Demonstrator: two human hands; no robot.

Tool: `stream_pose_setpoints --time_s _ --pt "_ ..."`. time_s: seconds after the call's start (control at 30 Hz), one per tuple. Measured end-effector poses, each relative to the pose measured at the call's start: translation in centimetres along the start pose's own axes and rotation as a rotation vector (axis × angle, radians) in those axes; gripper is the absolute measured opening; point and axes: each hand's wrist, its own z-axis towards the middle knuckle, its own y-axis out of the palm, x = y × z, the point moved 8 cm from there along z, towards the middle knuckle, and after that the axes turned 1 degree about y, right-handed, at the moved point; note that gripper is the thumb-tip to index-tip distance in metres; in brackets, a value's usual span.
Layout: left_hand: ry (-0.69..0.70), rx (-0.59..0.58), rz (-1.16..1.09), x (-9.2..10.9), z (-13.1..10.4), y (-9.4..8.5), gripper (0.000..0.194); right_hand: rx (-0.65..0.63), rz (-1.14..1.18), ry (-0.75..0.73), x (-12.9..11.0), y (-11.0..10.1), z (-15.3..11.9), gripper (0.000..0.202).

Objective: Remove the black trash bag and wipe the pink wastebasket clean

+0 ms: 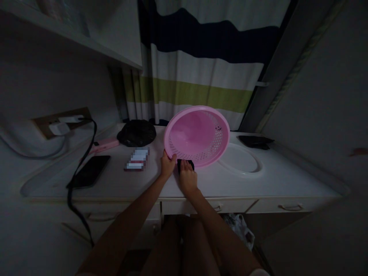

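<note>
A pink plastic basket (pixel 195 130) with perforated sides lies tipped on the white desk, its round mouth turned toward me. My left hand (pixel 167 164) is closed on the lower left of its rim, thumb over the edge. Close beside it, my right hand (pixel 188 178) holds a small black cloth (pixel 181 164) against the bottom of the rim, fingers lying over the cloth. Part of the cloth is hidden under those fingers. To the right of the basket, a white ring (pixel 255 170) lies flat on the desk, partly behind the basket.
A black plastic bag (pixel 137 132), a pink device (pixel 105 145), a dark phone (pixel 90 171) and a blurred-out item (pixel 137 159) lie on the left. A black cable (pixel 75 174) hangs from the wall socket. Another flat black item (pixel 255 142) is at the right, and a striped curtain (pixel 201 69) hangs behind.
</note>
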Motion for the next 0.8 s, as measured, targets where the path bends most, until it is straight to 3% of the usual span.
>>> stream_pose_setpoints --time_s 0.27,0.37,0.47,0.7,0.8 --pt "0.058 -0.054 -0.007 0.6 0.0 0.3 0.037 -0.043 -0.065 0.078 6.3 -1.1 -0.3 0.036" --pt "0.062 -0.061 -0.023 0.5 0.0 0.5 0.039 -0.048 -0.083 0.086 7.4 -1.4 -0.2 0.035" --pt "0.051 -0.072 -0.041 0.5 -0.1 0.6 0.043 -0.052 -0.090 0.082 6.7 -1.4 -0.1 0.033" --pt "0.011 -0.061 -0.034 0.2 -0.1 0.7 0.056 -0.016 -0.020 0.026 1.6 -0.7 0.4 0.034" --pt "0.001 -0.031 -0.039 0.1 -0.1 0.4 0.065 0.003 0.040 -0.011 0.5 -0.3 0.5 0.037"
